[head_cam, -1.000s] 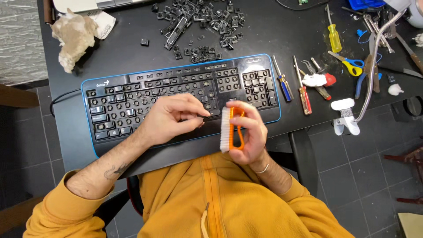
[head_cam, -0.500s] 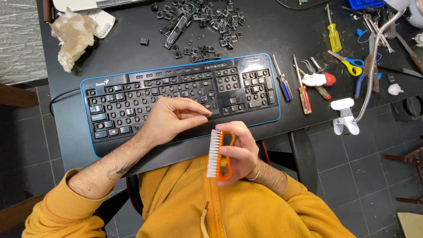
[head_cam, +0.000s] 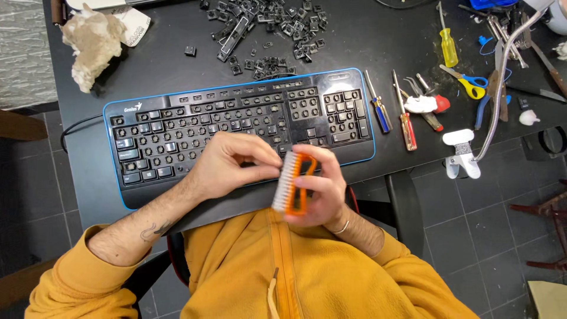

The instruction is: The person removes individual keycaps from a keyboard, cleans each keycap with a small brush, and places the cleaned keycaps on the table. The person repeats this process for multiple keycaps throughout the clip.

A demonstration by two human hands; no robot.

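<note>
Right hand: the right hand (head_cam: 319,195) is raised just in front of the desk edge, wrist bent inward, its fingers wrapped around the orange handle of a brush (head_cam: 292,183).
Brush: it is held nearly upright over the lap, slightly tilted, white bristles turned toward the other hand; its top overlaps the near edge of the keyboard (head_cam: 236,127) in the view.
Left hand: the left hand (head_cam: 230,165) is brought across from the left, forearm bare below a pushed-up yellow sleeve; its fingertips are curled together and pressed against the bristles at the upper part of the brush. Whether anything is pinched between them cannot be told.
Keyboard: a black board with a blue rim is laid on the black desk (head_cam: 165,65), many of its key sockets bared.
Keycaps: a heap of loose black keycaps (head_cam: 266,29) is spread behind the keyboard.
Tools: screwdrivers (head_cam: 393,109) and scissors (head_cam: 469,82) are laid to the right, well apart from both hands.
</note>
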